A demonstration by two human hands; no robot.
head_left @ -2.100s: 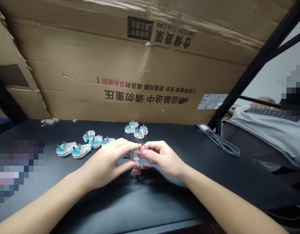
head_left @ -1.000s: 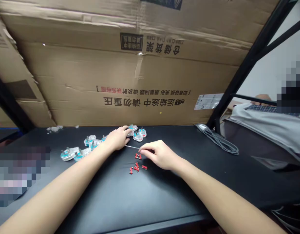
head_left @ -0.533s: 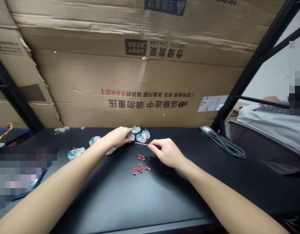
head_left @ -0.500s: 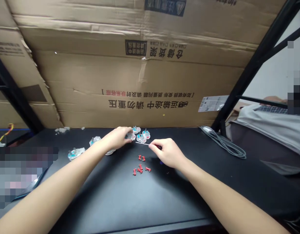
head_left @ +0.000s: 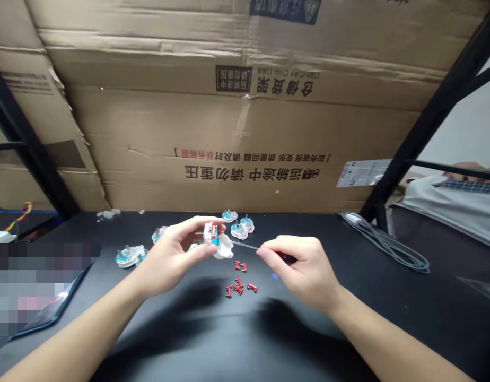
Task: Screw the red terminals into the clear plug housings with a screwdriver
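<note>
My left hand (head_left: 171,257) is closed around a white-and-clear plug piece (head_left: 224,248), lifted above the table and tilted, with metal pins pointing left and blue and red parts inside. My right hand (head_left: 304,268) grips a screwdriver (head_left: 245,245). Its handle is mostly hidden in the fist, and its thin shaft points left to the plug piece's edge; I cannot tell whether the tip touches. Below, on the table, lie several small red parts with metal ends (head_left: 238,288). Similar plug pieces (head_left: 239,230) sit behind the held one, and another plug piece (head_left: 129,257) lies left, near my wrist.
A cardboard wall (head_left: 229,122) closes off the back of the black table (head_left: 197,345). A coiled grey cable (head_left: 380,241) lies at the right, near a black frame post. Clear scraps (head_left: 108,214) are at the back left, and a dark-edged pouch (head_left: 58,302) is at the left.
My left hand has lifted the plug piece off the back group and brought it nearer, turning its inner side into view. My right hand has moved slightly right and nearer with the screwdriver.
</note>
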